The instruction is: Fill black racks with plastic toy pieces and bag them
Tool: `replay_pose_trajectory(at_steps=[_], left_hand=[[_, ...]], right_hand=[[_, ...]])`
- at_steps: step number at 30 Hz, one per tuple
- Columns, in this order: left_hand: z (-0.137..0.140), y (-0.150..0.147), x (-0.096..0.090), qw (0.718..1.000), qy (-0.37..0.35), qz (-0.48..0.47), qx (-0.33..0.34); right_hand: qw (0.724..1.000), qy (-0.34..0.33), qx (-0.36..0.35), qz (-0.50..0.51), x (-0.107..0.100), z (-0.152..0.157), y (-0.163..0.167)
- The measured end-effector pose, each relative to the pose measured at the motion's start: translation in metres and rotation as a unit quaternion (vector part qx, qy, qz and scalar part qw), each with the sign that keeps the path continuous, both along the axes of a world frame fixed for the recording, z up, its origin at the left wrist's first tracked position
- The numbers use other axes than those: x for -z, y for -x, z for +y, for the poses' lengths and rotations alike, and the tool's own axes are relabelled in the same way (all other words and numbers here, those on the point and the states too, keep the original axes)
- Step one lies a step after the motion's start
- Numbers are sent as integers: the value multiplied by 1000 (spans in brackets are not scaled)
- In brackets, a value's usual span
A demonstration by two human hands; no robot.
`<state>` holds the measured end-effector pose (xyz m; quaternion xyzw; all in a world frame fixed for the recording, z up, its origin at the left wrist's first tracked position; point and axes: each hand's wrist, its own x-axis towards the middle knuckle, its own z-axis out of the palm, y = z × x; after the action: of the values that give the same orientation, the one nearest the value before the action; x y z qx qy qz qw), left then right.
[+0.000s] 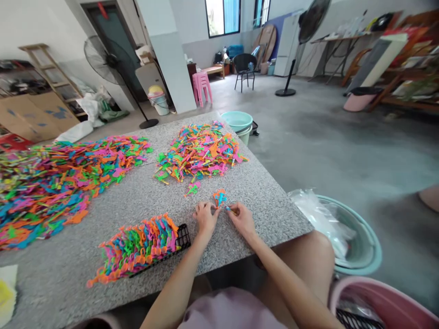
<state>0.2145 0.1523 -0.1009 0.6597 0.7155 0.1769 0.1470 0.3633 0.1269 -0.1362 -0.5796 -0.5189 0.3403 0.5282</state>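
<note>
On the speckled counter (270,201), the right hand (244,221) had its grip pinching a blue-tipped stick (228,209) just beside an orange-and-blue cluster (220,198). The left hand (205,220) touched that cluster; whether its grip pinched, I could not tell. A loaded black rack (184,235) stood near the left wrist. Beyond lay a green-and-pink piece (193,188), then a multicoloured heap (204,153).

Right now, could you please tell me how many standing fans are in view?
2: the left fan stands before the dark door, and the right fan stands near the white fridge. Neither is hidden.
</note>
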Motion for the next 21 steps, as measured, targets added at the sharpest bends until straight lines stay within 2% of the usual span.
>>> replay_pose_trajectory(at_steps=[3, 5, 8, 12, 17, 21], left_hand=[[4, -9, -1, 1000, 10, 16, -12], [13, -17, -3, 999, 16, 27, -28], [24, -26, -6, 999, 36, 30, -21], [23, -25, -8, 998, 46, 5, 48], [12, -13, -8, 991, 73, -66, 95], [-1, -6, -18, 971, 69, -171, 150]], right_hand=[[997, -27, 61, 39, -11, 13, -13], [995, -65, 74, -2, -21, 29, -18], [990, -81, 32, -110, -29, 55, -18], [982, -36, -4, -186, -22, 67, -13], [975, -27, -70, -211, -7, 35, -19], [989, -28, -63, -133, -11, -10, -20]])
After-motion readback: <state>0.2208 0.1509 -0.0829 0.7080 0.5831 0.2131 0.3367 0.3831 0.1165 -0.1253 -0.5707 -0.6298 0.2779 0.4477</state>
